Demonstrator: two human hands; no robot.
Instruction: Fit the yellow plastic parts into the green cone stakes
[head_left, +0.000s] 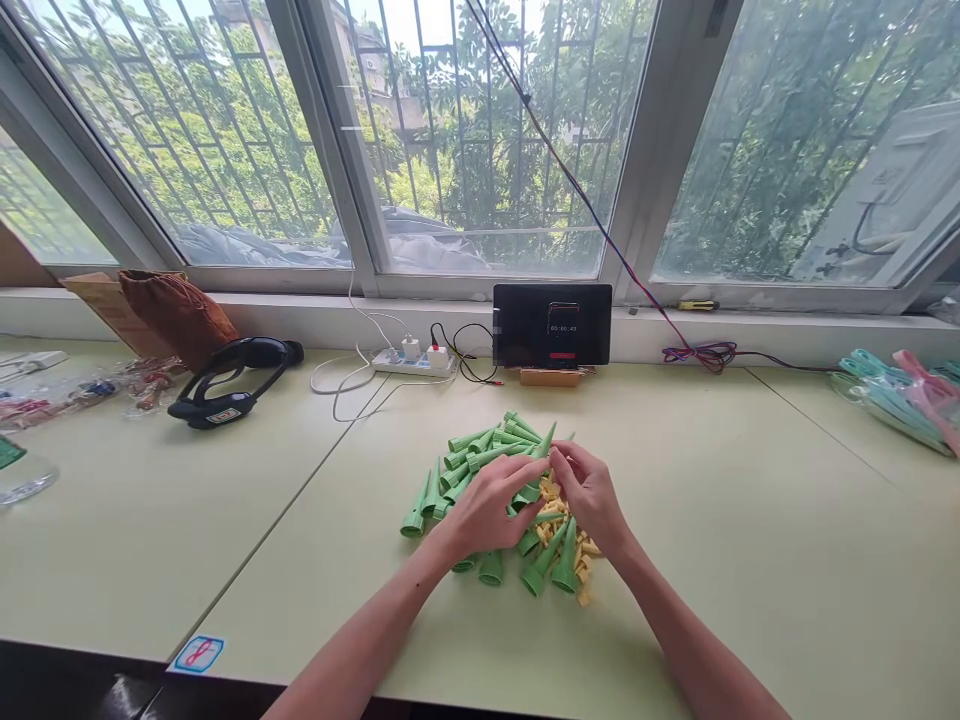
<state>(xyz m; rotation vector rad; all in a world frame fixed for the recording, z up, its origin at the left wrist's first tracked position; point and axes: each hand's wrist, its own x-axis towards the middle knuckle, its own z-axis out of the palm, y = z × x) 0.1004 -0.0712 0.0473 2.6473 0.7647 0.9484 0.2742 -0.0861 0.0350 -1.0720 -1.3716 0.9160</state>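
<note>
Two hands show at the centre of the frame, one left hand and one right hand. The green cones around them number well over a dozen, overlapping too much for an exact count; the small yellow pieces are many and likewise uncountable. Above centre there is one dark screen and one power strip bearing two white adapters. Mid-left shows one black headset and one brown pouch; upper right, one yellow cutter; lower left, one sticker.
</note>
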